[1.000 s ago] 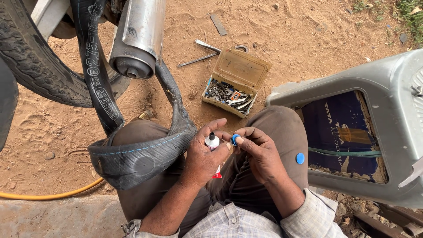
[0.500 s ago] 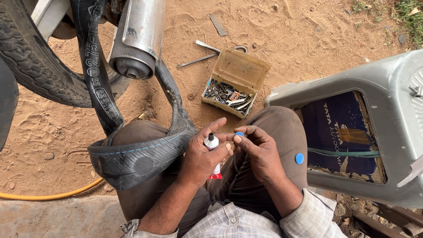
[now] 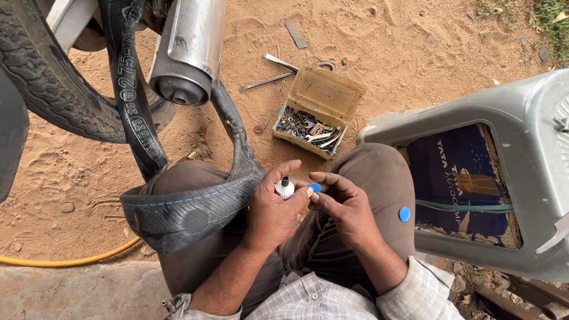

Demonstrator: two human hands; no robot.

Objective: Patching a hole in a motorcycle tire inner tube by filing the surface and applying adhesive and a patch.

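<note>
Glue tube (image 3: 285,188), small and white with a dark open nozzle, stands upright in the left hand (image 3: 274,212), clenched around its body just above the person's lap. The right hand (image 3: 341,204) pinches a small blue cap (image 3: 315,188) between fingertips, touching close beside the nozzle, so the step in hand looks like the cap coming off or going on the tube; which of the two cannot be told. A black inner tube (image 3: 189,207) lies draped over the left knee, looping up past a chrome exhaust pipe (image 3: 186,53) and a knobbly tyre (image 3: 53,89), with pale stamped lettering along its upper run. By my judgement the next move calls for a steady squeeze with the nozzle aimed well, keeping the cap pinched so it does not drop into the sand. A round blue patch (image 3: 404,214) sits on the right trouser knee, well apart from both hands. On the sandy ground ahead an open tan plastic box (image 3: 320,109) holds small metal bits, its hinged lid tipped back; flat metal tools (image 3: 278,71) lie just beyond it. To the right a grey plastic moulding (image 3: 521,106) frames a dark blue printed sheet (image 3: 456,178) with white and orange markings. A yellow hose (image 3: 71,259) curves at the lower left.
</note>
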